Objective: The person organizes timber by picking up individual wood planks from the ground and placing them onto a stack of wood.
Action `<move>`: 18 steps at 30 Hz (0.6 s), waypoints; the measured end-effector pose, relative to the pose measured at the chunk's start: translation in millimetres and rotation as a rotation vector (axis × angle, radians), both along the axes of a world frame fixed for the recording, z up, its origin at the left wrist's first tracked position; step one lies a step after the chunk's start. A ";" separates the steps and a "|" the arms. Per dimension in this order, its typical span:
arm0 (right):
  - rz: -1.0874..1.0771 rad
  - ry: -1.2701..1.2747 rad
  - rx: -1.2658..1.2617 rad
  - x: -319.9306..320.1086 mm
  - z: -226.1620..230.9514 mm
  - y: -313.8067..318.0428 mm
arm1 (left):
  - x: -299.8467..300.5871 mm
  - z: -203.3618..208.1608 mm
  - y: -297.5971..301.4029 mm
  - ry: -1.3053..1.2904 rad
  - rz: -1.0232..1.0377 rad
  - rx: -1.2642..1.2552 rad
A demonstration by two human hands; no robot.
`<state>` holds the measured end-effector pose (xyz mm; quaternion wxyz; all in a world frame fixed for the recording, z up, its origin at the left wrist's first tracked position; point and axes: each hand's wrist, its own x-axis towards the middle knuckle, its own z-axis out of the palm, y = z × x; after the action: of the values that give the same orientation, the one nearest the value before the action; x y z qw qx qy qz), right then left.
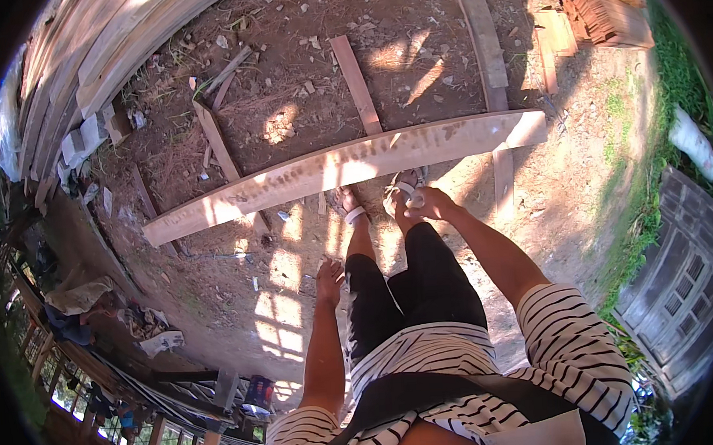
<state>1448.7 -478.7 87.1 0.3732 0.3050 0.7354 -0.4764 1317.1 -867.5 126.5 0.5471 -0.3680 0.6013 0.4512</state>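
In front of my feet a long, pale wooden board point(345, 165) lies across several narrower strips of wood. A row of dark smudges runs along its upper face. My left hand point(330, 279) hangs beside my left knee, apart from the board, with its fingers loosely spread and nothing visible in them. Held lower over my right shin, my right hand point(430, 204) is closed, its fingers curled near a small pale patch; what they grip is too small to make out. The board's near edge is just beyond that hand, and I see no contact.
Stacked long planks point(133, 41) rise at the far left. Cut reddish wood pieces point(608, 20) are piled at the far right. A support strip point(356, 85) runs away from the board over littered dirt. A grey block panel point(674, 286) stands at the right, by grass.
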 end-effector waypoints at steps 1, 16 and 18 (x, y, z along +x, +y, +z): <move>-0.055 0.016 0.057 -14.3 -39.1 5.2 | -10.7 -46.2 -0.5 -0.019 0.103 0.002; 0.447 -0.099 0.193 -89.6 -341.0 140.3 | -160.0 -409.6 34.3 0.416 0.967 0.275; 0.385 -0.057 0.031 -91.2 -334.6 139.0 | -164.0 -398.8 38.4 0.403 0.942 0.148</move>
<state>1357.5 -339.7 -247.5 0.4735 0.1776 0.7765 -0.3759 1153.2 -829.1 -272.3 0.1827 -0.4650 0.4302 0.7519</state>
